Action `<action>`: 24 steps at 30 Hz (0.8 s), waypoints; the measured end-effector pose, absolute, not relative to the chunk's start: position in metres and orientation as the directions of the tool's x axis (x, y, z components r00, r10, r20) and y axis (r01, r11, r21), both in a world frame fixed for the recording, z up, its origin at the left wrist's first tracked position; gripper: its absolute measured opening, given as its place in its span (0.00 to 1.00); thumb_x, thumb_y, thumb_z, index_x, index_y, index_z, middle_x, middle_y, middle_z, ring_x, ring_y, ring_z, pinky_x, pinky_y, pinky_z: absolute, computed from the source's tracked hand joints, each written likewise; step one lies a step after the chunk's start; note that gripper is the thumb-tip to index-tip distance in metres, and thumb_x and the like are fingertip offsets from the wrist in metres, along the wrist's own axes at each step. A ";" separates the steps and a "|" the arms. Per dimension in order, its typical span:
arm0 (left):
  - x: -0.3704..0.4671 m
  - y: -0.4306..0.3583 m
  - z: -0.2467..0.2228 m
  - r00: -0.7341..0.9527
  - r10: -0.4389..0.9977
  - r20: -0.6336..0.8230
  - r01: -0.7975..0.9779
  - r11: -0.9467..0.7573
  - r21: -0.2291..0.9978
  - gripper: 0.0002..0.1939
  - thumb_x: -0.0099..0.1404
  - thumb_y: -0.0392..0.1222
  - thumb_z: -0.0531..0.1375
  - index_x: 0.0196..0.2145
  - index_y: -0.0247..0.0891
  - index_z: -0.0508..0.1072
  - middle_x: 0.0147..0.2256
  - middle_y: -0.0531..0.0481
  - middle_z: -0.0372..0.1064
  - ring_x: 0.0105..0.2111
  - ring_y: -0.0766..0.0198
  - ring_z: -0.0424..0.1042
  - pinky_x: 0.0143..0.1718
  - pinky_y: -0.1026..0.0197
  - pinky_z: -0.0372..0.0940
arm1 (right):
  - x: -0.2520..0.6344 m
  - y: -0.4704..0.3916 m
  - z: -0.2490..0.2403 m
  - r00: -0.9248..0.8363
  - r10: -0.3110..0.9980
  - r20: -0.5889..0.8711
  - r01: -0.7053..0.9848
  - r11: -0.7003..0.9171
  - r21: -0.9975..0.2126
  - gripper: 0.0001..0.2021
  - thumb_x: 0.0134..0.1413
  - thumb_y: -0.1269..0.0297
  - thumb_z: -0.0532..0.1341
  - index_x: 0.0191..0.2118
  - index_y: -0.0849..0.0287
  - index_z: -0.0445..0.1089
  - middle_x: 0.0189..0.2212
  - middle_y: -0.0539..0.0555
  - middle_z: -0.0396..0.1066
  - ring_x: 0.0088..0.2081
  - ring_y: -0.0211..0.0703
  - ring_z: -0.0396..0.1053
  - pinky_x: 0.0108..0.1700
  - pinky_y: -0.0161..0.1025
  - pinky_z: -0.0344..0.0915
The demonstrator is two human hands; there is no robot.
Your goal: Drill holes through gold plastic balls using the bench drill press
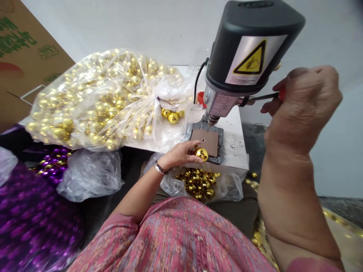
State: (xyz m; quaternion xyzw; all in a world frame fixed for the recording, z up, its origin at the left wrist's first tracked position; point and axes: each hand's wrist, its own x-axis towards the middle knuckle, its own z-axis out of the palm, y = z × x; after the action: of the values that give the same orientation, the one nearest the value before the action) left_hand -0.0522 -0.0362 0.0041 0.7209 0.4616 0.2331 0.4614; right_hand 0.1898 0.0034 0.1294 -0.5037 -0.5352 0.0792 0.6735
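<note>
One shiny gold ball (202, 154), round, mirror-bright, pinched in left hand (181, 154) fingers

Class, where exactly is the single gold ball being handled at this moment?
In the head view, the gold ball sits at centre, pinched in the left hand, at the brown pad's front edge below the drill head.

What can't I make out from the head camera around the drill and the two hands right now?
- Head view: the lever grip is hidden inside the right hand.
- The drill bit tip under the drill press is too small and dark to make out.
- The gold ball is partly covered by the left hand; any hole cannot be seen.
- The purple beads are blurred and cut off by the left edge.
</note>
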 end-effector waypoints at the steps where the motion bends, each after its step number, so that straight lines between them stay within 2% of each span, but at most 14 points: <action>1: -0.058 -0.034 0.007 0.422 0.902 -0.084 0.470 -0.138 0.872 0.31 0.60 0.49 0.77 0.59 0.37 0.81 0.51 0.43 0.83 0.39 0.60 0.79 0.44 0.59 0.75 | 0.189 0.003 0.129 0.425 0.638 0.642 0.431 0.481 -0.764 0.16 0.70 0.57 0.56 0.32 0.63 0.65 0.27 0.40 0.63 0.28 0.21 0.60 0.37 0.34 0.57; 3: -0.067 -0.020 0.011 0.256 0.965 -0.056 0.515 -0.087 0.853 0.26 0.67 0.50 0.72 0.59 0.36 0.83 0.50 0.42 0.84 0.38 0.61 0.79 0.44 0.59 0.75 | 0.186 0.003 0.130 0.434 0.633 0.641 0.415 0.491 -0.766 0.15 0.69 0.58 0.55 0.32 0.63 0.66 0.26 0.40 0.64 0.25 0.20 0.60 0.35 0.34 0.55; 5: -0.075 0.004 0.014 0.033 0.999 -0.025 0.557 0.002 0.831 0.20 0.74 0.44 0.64 0.59 0.34 0.83 0.46 0.42 0.84 0.37 0.60 0.79 0.44 0.58 0.75 | 0.183 0.002 0.132 0.443 0.635 0.632 0.385 0.502 -0.774 0.14 0.69 0.62 0.55 0.32 0.63 0.67 0.25 0.40 0.66 0.22 0.20 0.59 0.32 0.33 0.51; 8: -0.086 0.047 0.012 -0.203 0.978 0.050 0.662 0.099 0.743 0.22 0.71 0.29 0.57 0.58 0.33 0.82 0.48 0.39 0.83 0.45 0.55 0.81 0.50 0.56 0.74 | 0.179 -0.002 0.136 0.474 0.647 0.598 0.351 0.483 -0.802 0.11 0.67 0.66 0.55 0.31 0.63 0.66 0.24 0.39 0.67 0.21 0.20 0.59 0.32 0.35 0.49; 11: -0.093 0.078 0.006 -0.221 0.969 0.111 0.795 0.113 0.596 0.22 0.65 0.25 0.60 0.54 0.34 0.82 0.53 0.35 0.80 0.56 0.48 0.78 0.59 0.54 0.70 | 0.178 -0.008 0.138 0.480 0.650 0.590 0.365 0.463 -0.808 0.12 0.67 0.63 0.56 0.31 0.63 0.67 0.21 0.40 0.63 0.23 0.22 0.61 0.33 0.38 0.53; 15: -0.095 0.091 -0.003 -0.120 0.992 0.041 0.854 0.082 0.514 0.20 0.60 0.28 0.67 0.50 0.36 0.81 0.56 0.34 0.79 0.55 0.46 0.76 0.58 0.53 0.69 | 0.181 -0.009 0.136 0.451 0.637 0.625 0.390 0.489 -0.780 0.12 0.66 0.62 0.59 0.31 0.61 0.68 0.24 0.41 0.65 0.27 0.24 0.63 0.35 0.37 0.60; 17: -0.093 0.088 -0.003 -0.121 0.991 0.063 0.860 0.073 0.505 0.20 0.61 0.30 0.67 0.51 0.37 0.81 0.56 0.35 0.78 0.56 0.47 0.76 0.57 0.54 0.69 | 0.181 -0.006 0.135 0.446 0.612 0.652 0.386 0.526 -0.758 0.11 0.65 0.64 0.60 0.30 0.60 0.66 0.25 0.43 0.66 0.27 0.25 0.62 0.33 0.35 0.60; 19: -0.092 0.080 0.001 -0.153 0.984 0.086 0.840 0.084 0.536 0.19 0.62 0.33 0.68 0.51 0.36 0.81 0.52 0.37 0.79 0.53 0.48 0.76 0.55 0.55 0.69 | 0.180 -0.004 0.134 0.448 0.594 0.668 0.363 0.562 -0.743 0.11 0.65 0.66 0.59 0.29 0.59 0.64 0.25 0.44 0.66 0.25 0.26 0.60 0.31 0.33 0.58; 21: -0.092 0.066 0.009 -0.154 0.986 0.065 0.754 0.075 0.653 0.16 0.64 0.39 0.69 0.50 0.35 0.81 0.44 0.41 0.80 0.46 0.53 0.77 0.49 0.57 0.69 | 0.179 -0.003 0.134 0.439 0.598 0.671 0.340 0.580 -0.740 0.11 0.66 0.66 0.59 0.30 0.58 0.62 0.24 0.44 0.65 0.24 0.25 0.58 0.29 0.32 0.56; 24: -0.088 0.038 0.019 -0.045 0.997 -0.064 0.433 0.077 0.898 0.15 0.68 0.47 0.67 0.47 0.36 0.81 0.35 0.48 0.78 0.35 0.62 0.75 0.37 0.62 0.68 | 0.177 -0.005 0.136 0.447 0.615 0.650 0.355 0.545 -0.760 0.13 0.68 0.64 0.59 0.30 0.59 0.60 0.24 0.42 0.61 0.26 0.23 0.57 0.33 0.32 0.55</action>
State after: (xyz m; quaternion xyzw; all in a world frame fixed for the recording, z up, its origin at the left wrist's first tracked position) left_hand -0.0883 0.0384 0.0187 0.5728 0.6239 0.3651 0.3865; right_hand 0.1773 -0.0054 0.1358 -0.4681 -0.5179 0.0917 0.7101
